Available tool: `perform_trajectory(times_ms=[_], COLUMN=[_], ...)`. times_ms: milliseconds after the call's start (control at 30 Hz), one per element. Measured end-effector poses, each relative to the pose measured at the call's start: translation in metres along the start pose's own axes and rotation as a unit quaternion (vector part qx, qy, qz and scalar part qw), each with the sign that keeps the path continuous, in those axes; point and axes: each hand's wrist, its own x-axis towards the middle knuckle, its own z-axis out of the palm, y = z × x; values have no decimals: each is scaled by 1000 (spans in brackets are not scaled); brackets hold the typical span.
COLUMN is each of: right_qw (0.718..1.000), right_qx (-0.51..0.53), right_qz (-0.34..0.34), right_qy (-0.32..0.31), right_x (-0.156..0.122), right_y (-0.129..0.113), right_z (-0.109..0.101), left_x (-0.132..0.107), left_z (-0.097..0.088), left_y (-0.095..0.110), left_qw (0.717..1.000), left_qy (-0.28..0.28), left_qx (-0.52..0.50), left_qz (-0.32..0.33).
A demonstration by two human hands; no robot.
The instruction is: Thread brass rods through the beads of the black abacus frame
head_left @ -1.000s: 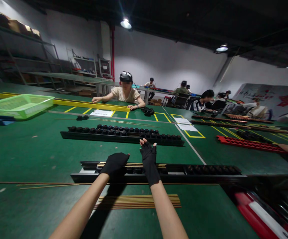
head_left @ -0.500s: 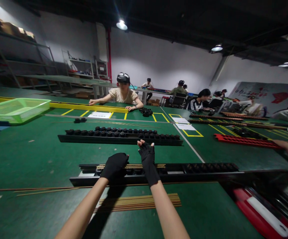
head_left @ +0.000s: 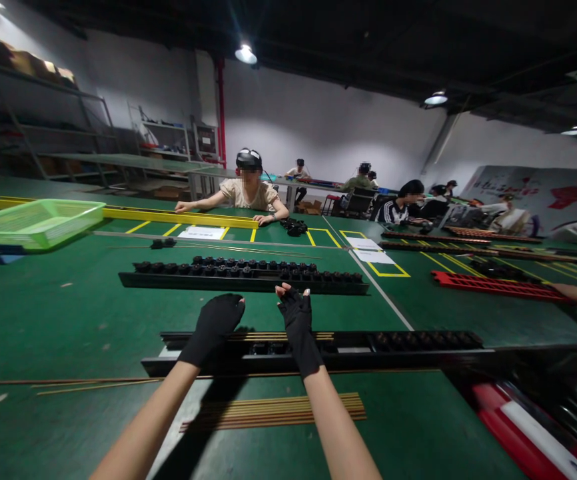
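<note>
My left hand (head_left: pixel 214 327), in a black fingerless glove, is above the left part of the near black rail (head_left: pixel 278 364). It looks closed, with curled fingers mostly turned away; anything in them is hidden. Over the rail's middle, my right hand (head_left: pixel 296 321), gloved alike, has its fingers apart and nothing visible in them. Thin brass rods (head_left: pixel 258 337) lie lengthwise along the rail, passing behind my right hand. Black round parts (head_left: pixel 418 340) sit in a row in the rail's right end. More brass-coloured rods (head_left: pixel 248 415) lie side by side on the table nearer me.
Beyond my hands lies another black rail (head_left: pixel 193 283) filled with black parts. A green basket (head_left: pixel 63 227) stands far left, near a long yellow rail (head_left: pixel 168 215) where a person (head_left: pixel 248 190) sits. At right, another person's hand (head_left: pixel 568 291) touches a red rail (head_left: pixel 493 283).
My left hand has moved up and left, uncovering more of the near rail's middle. My right hand stays nearly in place. The view has shifted slightly.
</note>
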Motion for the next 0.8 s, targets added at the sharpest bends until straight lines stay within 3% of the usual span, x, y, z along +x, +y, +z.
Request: perform_trajectory(times_ms=[133, 267, 600, 800], right_qw=[1000, 1000, 1000, 999], right_qx=[-5, -9, -17, -28], right_qz=[1, 6, 23, 25], right_qy=[-10, -10, -5, -7], right_x=[0, 1, 4, 8], right_y=[0, 1, 1, 0], right_z=[1, -1, -7, -6], left_x=[-21, -25, -24, -11], left_z=[22, 29, 24, 10], left_y=[-3, -7, -4, 3], left_qw=[998, 995, 997, 999], left_qy=[-15, -15, -14, -13], left_qx=[11, 20, 22, 6], left_qz=[60, 92, 69, 30])
